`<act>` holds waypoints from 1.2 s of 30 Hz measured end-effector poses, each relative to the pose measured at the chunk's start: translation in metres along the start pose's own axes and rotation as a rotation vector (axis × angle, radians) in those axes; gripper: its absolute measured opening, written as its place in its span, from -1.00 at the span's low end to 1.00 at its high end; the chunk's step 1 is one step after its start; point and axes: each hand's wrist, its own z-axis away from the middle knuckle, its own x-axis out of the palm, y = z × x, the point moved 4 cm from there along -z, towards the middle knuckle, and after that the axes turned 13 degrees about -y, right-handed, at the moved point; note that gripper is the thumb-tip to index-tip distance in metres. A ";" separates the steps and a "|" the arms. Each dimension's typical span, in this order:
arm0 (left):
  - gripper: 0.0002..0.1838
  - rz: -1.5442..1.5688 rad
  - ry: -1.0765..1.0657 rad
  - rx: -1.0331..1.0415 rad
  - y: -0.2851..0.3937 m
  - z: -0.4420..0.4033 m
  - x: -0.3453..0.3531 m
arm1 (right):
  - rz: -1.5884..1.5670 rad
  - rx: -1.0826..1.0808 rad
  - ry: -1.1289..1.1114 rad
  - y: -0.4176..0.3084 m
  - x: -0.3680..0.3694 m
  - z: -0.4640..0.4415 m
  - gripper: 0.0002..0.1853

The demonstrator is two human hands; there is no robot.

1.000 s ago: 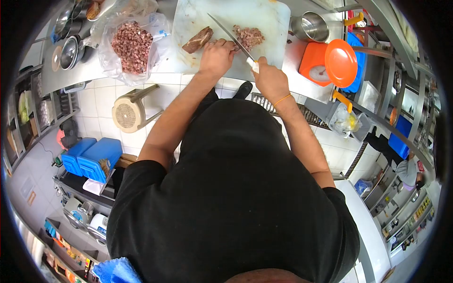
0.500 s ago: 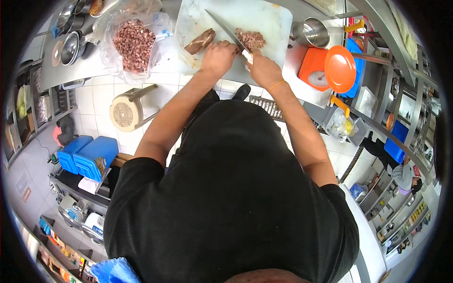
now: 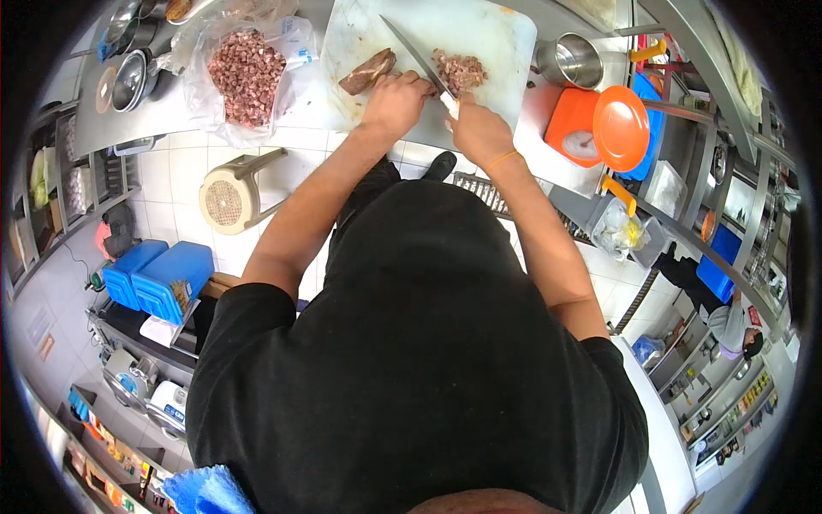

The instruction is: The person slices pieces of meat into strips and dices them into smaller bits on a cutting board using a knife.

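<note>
A white cutting board (image 3: 360, 26) lies on the metal table. My right hand (image 3: 481, 130) is wrapped round the white handle of a long knife (image 3: 413, 53), whose blade points up and left across the board. Close beside the blade, my left hand (image 3: 397, 104) presses down with curled fingers on a small piece of meat, mostly hidden beneath them. A larger brown chunk of meat (image 3: 368, 72) lies just left of that hand. Right of the blade is a heap of diced meat (image 3: 461, 72). More diced meat (image 3: 247, 77) fills an open plastic bag (image 3: 199, 101) at the left.
Right of the board stand a steel pot (image 3: 572, 62) and an orange scale (image 3: 568, 122) with an orange plate (image 3: 622, 128). Metal bowls (image 3: 130, 82) sit at the far left. A beige stool (image 3: 228, 199) is on the floor. Another person (image 3: 728, 325) is at far right.
The knife and my right hand have shifted slightly left, with the handle now closer to my left hand. The whole view has moved a little. Both hands keep their hold.
</note>
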 end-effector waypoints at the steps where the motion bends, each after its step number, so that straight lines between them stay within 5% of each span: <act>1: -0.81 0.001 0.008 -0.016 0.001 0.003 -0.001 | 0.001 -0.001 -0.021 -0.004 -0.004 0.011 -0.64; 36: -0.87 0.131 0.053 -0.002 -0.014 0.009 -0.004 | -0.171 0.029 -0.028 -0.014 0.037 -0.025 -0.49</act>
